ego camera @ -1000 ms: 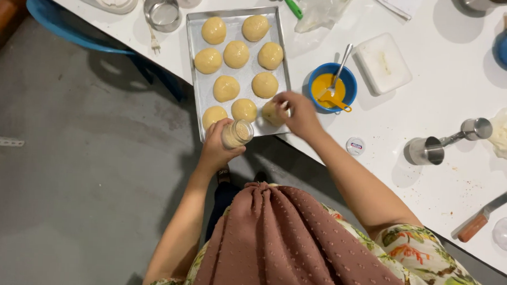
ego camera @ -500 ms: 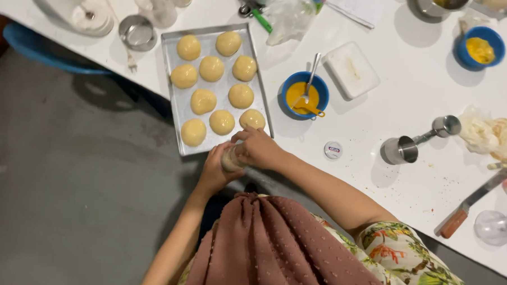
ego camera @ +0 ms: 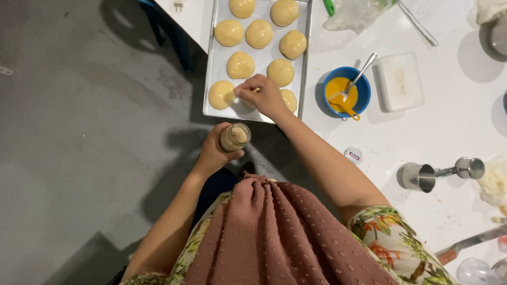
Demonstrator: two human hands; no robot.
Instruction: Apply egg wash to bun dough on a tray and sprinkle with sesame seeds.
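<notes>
Having just left the jar [ego camera: 235, 137], which the left hand [ego camera: 215, 152] is gripping just off the tray's [ego camera: 216, 110] near edge, the right hand [ego camera: 264, 95] is now pinching its fingertips over the near-row buns [ego camera: 221, 95], apparently sprinkling.

A baking tray [ego camera: 212, 51] lies at the table's near-left corner, with dough balls [ego camera: 240, 65] in rows on it. The right hand [ego camera: 264, 96] hovers over the tray's near edge, between two of them. The left hand [ego camera: 215, 152] holds a small jar [ego camera: 235, 137] off the table, just before that edge. Right of the tray stands a bowl [ego camera: 347, 92] with a brush in it, then a lidded box [ego camera: 400, 82]. Nearer lie a small cap [ego camera: 352, 156] and a measuring cup [ego camera: 419, 177]
</notes>
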